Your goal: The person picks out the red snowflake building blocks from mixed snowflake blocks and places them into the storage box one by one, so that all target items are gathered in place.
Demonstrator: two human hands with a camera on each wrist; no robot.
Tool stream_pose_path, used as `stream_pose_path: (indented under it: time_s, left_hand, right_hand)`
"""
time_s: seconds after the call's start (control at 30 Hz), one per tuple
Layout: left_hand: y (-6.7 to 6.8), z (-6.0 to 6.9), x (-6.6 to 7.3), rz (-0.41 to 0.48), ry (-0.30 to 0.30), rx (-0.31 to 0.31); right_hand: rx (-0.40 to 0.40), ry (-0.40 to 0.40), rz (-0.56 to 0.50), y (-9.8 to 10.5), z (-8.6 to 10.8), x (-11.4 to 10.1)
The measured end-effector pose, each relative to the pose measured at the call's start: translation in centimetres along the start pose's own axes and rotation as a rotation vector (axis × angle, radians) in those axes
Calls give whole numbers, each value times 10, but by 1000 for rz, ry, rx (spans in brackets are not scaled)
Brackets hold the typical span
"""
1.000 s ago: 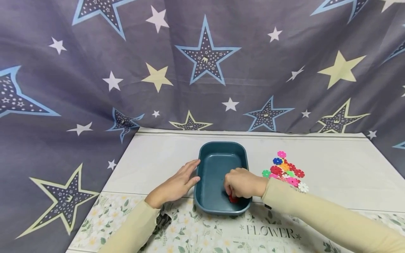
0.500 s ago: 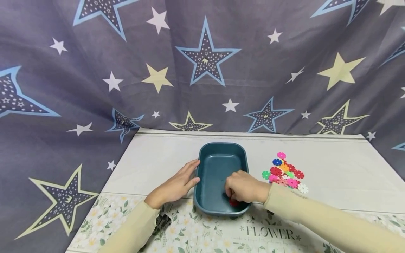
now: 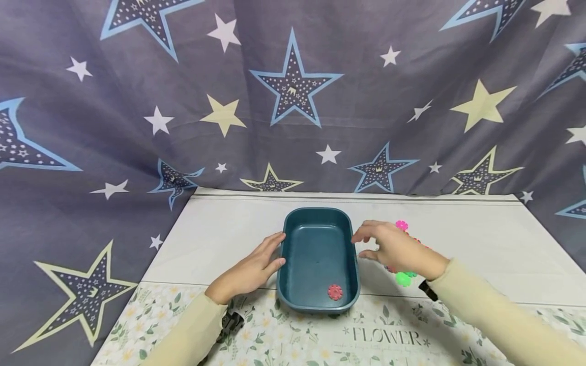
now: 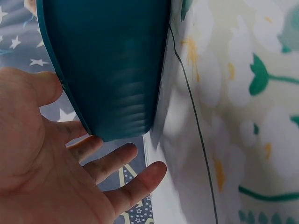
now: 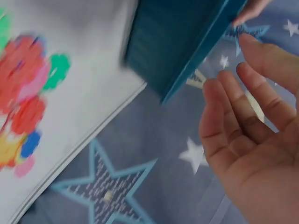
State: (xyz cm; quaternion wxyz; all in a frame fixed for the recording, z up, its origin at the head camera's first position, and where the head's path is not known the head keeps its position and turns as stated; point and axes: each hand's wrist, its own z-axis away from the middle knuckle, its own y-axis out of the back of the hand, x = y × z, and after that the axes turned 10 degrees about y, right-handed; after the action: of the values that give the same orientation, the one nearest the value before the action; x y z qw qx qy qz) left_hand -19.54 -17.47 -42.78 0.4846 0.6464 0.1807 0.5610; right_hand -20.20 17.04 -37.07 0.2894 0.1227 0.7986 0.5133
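A teal rectangular tub (image 3: 316,254) stands on the table, with one red flower-shaped plastic disc (image 3: 335,292) lying flat near its front right corner. My left hand (image 3: 249,267) rests its extended fingertips against the tub's left rim; the left wrist view shows the thumb and fingers at the rim, spread and not wrapped round it. Just outside the right rim hovers my right hand (image 3: 396,246), thumb and fingers apart with nothing between them. Below and behind it lies a pile of colourful flower discs (image 5: 23,74), which it partly covers in the head view.
A pink disc (image 3: 401,225) shows beyond the right hand and a green disc (image 3: 403,279) on its near side. The table wears a white and floral cover (image 3: 256,330) printed "FLOWER". A grey star-patterned curtain (image 3: 293,142) hangs behind.
My right hand has let go of the red disc inside the tub and moved out to the right, over the disc pile. The left hand stays at the rim.
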Motion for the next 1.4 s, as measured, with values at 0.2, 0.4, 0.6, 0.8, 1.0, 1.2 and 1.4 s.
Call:
stream_pose_path:
  time_s: [0.2, 0.4, 0.6, 0.8, 1.0, 1.2, 1.4]
  left_hand:
    - [-1, -1, 0, 6, -10, -2]
    - [-1, -1, 0, 23, -22, 16]
    - [0, -1, -1, 32, -39, 14]
    - [0, -1, -2, 34, -41, 12]
    - [-1, -2, -1, 26, -39, 16]
    - [-1, -1, 1, 31, -34, 11]
    - [0, -1, 1, 23, -32, 13]
  right_hand:
    - [59, -81, 31, 13, 27, 33]
    - [32, -240, 4, 12, 58, 67]
    - [-10, -351, -46, -3, 73, 88]
    - [-28, -378, -67, -21, 68, 98]
    - [-2, -335, -58, -25, 62, 99]
    - [36, -284, -66, -16, 57, 89]
    - [19, -264, -44, -12, 48, 79]
